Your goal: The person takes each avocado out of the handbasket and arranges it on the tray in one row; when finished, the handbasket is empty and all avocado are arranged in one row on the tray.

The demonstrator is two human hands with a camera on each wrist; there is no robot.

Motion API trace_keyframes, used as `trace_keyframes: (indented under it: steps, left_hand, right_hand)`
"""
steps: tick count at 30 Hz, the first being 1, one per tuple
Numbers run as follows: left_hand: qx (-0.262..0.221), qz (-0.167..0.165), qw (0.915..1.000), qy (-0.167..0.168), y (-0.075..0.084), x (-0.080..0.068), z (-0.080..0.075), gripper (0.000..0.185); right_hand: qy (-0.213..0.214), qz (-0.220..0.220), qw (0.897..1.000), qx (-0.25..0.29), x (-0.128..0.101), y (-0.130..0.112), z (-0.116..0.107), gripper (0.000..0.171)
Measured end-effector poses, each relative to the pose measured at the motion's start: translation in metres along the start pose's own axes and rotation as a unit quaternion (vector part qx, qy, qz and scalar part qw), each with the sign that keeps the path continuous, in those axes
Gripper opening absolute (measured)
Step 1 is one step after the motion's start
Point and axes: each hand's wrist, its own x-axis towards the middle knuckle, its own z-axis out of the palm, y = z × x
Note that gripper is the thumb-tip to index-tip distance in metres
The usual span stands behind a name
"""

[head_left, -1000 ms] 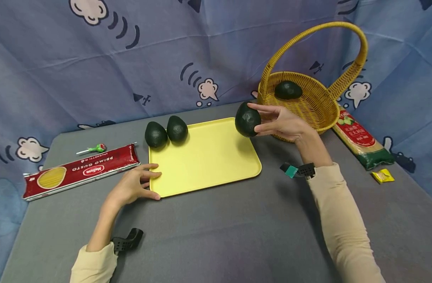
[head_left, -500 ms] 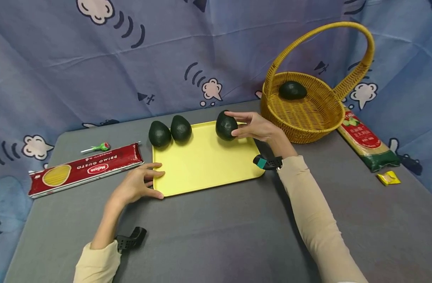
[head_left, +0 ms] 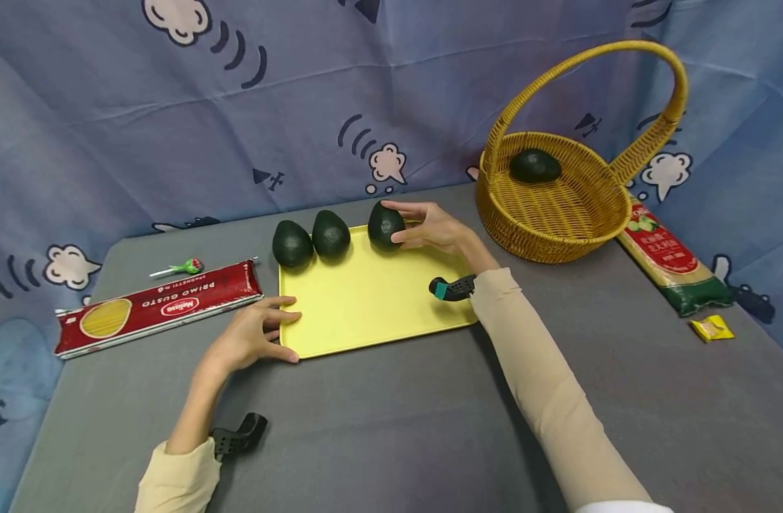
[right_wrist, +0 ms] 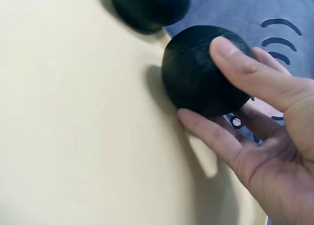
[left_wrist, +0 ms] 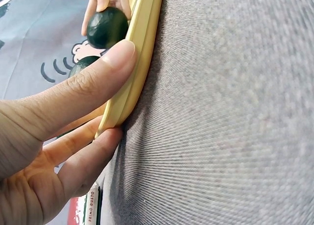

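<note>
My right hand point(head_left: 428, 229) holds a dark green avocado point(head_left: 385, 226) between thumb and fingers, close over the back edge of a yellow tray point(head_left: 365, 299). In the right wrist view the thumb lies on one side of this avocado point(right_wrist: 196, 73) and the fingers on the other. Just left of it, two more avocados, one left point(head_left: 291, 244) and one right point(head_left: 330, 235), sit side by side at the tray's back left corner. My left hand point(head_left: 253, 335) grips the tray's front left corner; in the left wrist view, thumb and fingers lie along its rim point(left_wrist: 140, 63).
A yellow wicker basket point(head_left: 551, 246) with a tall handle stands at the back right, one avocado point(head_left: 535, 165) inside. Beside it lie a pasta bag point(head_left: 676, 256) and a small yellow packet point(head_left: 712, 328). To the left are a red spaghetti pack point(head_left: 160, 306) and a lollipop point(head_left: 186, 266).
My right hand has carried the avocado leftward, from beside the basket to near the other two at the tray's back edge. The left hand stays on the tray corner.
</note>
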Motion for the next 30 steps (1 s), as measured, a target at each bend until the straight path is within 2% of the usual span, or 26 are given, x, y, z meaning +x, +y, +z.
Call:
trace_keyframes:
  steps: [3, 10, 15, 22, 27, 30]
  left_hand:
    - [-0.003, 0.0, 1.0, 0.001, 0.001, 0.0, 0.001, 0.065]
    - [0.0, 0.003, 1.0, 0.002, 0.002, 0.002, 0.0, 0.064]
    - [-0.002, 0.008, 1.0, 0.004, 0.003, 0.001, -0.002, 0.064]
    - [0.0, 0.007, 1.0, -0.002, 0.005, -0.004, -0.001, 0.064]
    - [-0.007, 0.012, 0.9999, 0.003, 0.004, -0.002, -0.001, 0.064]
    - [-0.011, 0.004, 0.9999, 0.006, 0.003, -0.001, 0.0, 0.064]
  right_hand:
    - [-0.006, 0.001, 1.0, -0.002, 0.003, -0.001, 0.001, 0.072]
    - [-0.006, -0.031, 0.997, -0.076, 0.008, -0.002, 0.0, 0.072]
    - [-0.01, -0.052, 0.995, -0.089, 0.011, -0.002, 0.009, 0.07]
    - [-0.011, -0.045, 0.997, -0.064, 0.01, 0.002, 0.02, 0.069]
    - [0.001, -0.037, 0.999, -0.03, 0.01, 0.003, 0.02, 0.069]
    - [-0.007, -0.028, 1.0, -0.008, 0.009, 0.004, 0.019, 0.07]
